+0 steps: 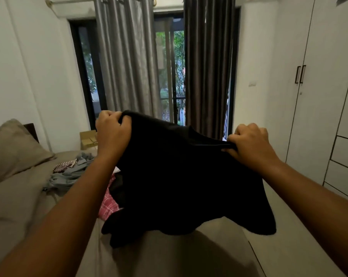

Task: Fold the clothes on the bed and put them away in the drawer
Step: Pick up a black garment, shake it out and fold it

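The black garment [185, 176] covered part of the pink checked cloth [109, 206] and of the bed [15, 200]; left hand [113, 132] blocked part of the cardboard box [87, 138]; wardrobe [328, 96] ran off the right edge; couldn't tell what the garment actually was.

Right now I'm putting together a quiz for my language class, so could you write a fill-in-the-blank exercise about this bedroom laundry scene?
1. The left hand and the right hand together hold up a ____ garment.
2. The checked cloth lying on the bed behind it is ____ and white.
3. The pillow lies on the person's ____ side.
4. The wardrobe doors are ____.

Missing words: black; pink; left; closed.
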### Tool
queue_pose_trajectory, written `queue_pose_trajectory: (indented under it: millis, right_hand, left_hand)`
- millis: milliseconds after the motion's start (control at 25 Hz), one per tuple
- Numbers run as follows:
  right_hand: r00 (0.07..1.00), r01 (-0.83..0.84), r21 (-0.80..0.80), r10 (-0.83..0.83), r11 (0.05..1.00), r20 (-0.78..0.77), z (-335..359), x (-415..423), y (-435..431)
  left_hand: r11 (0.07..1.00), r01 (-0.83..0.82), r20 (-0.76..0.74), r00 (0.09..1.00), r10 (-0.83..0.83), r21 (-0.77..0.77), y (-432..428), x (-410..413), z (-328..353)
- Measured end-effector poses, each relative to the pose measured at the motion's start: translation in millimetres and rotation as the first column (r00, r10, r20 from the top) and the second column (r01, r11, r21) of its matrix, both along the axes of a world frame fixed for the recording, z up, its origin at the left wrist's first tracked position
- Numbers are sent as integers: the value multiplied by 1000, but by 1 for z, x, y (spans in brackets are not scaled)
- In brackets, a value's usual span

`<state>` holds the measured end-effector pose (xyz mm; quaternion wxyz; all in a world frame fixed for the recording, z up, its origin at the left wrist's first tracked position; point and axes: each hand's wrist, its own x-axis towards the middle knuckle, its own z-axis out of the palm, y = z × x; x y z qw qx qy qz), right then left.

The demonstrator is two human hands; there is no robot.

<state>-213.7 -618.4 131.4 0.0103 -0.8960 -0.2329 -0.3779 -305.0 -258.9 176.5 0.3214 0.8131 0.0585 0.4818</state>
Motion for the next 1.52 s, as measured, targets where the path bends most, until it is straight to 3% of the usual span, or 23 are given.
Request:
queue_pose_trajectory:
  millis: [40, 80, 120, 200, 320, 400, 480, 560, 720, 800, 880, 1080, 1240, 1320, 1400, 1520]
  right_hand:
    - [998, -29, 135, 36, 990, -45, 2, 4, 0]
    - [972, -67, 318, 134, 946, -192, 7, 4, 1]
    - [884, -87, 511, 303, 855, -356, 12, 4, 3]
    - [660, -41, 764, 592, 644, -463, 21, 0, 7]
    - [569, 42, 882, 714, 469, -407, 34, -13, 16]
    - [521, 97, 928, 776, 361, -356, 45, -19, 23]
    - [450, 125, 942, 828, 312, -334, 57, -23, 28]
    - [402, 94, 931, 842, 352, -359, 66, -26, 34]
    - [291, 13, 903, 862, 429, -414, 75, -29, 44]
    - [241, -9, 901, 875, 435, -420, 77, -27, 43]
    - [227, -46, 885, 868, 463, -442, 77, -24, 41]
    - [292, -41, 856, 825, 516, -484, 72, -9, 32]
    - [535, -86, 660, 593, 747, -602, 63, 8, 23]
    - [604, -89, 574, 502, 814, -619, 58, 11, 22]
    - [606, -103, 593, 523, 798, -599, 55, 11, 21]
    - [548, -106, 710, 637, 696, -542, 51, 8, 20]
  left_hand:
    - [1000, 19, -31, 999, -20, -23, 6, 2, 4]
    - [998, 53, -80, 995, -56, -38, 11, 4, 6]
    - [992, 108, -133, 984, -117, -71, 15, 4, 5]
    - [933, 269, -195, 928, -318, -240, 24, 1, 2]
    - [808, 401, -330, 764, -555, -432, 40, -4, 1]
    - [839, 384, -511, 668, -540, -384, 45, -7, 4]
    - [853, 387, -620, 586, -522, -352, 39, -8, 3]
    - [805, 432, -624, 511, -591, -407, 29, -7, -7]
    - [573, 474, -437, 373, -818, -668, 5, -4, -31]
    - [558, 477, -481, 284, -829, -679, -11, -2, -37]
    - [560, 485, -507, 250, -825, -672, -21, 0, -41]
    - [437, 494, -280, 361, -890, -752, -25, 2, -38]
    - [536, 500, -331, 444, -833, -680, -10, 1, -24]
    - [565, 494, -353, 459, -815, -661, -3, 1, -17]
    - [605, 506, -371, 491, -788, -615, 6, 2, -13]
    - [647, 506, -385, 531, -755, -570, 18, 4, -11]
